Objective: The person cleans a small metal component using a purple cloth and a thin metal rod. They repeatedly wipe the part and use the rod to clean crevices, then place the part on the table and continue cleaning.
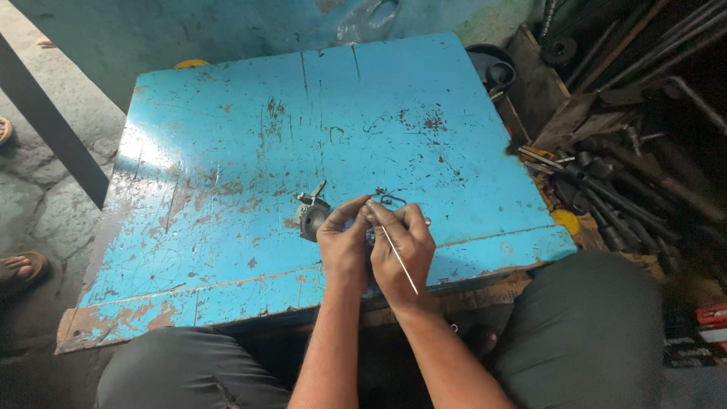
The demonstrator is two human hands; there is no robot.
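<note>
So the big scratched-up blue table (227, 151) is filling most of the view, with a heap of dark metal rods and pipes (628, 174) lying off to its right. Near the table's near edge, a small grey metal part (310, 214) is sitting just left of the hands. The left hand (344, 244) is pinching something tiny I can't make out, fingertips touching the right hand (403, 254), which is gripping a thin metal pin (398, 259).

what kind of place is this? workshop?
Likely a small repair or metalworking workshop. A worn, scratched blue board serves as a low bench, a heap of dark metal rods and pipes lies to the right, and the right hand holds a thin wire beside a small grey metal part.
</note>
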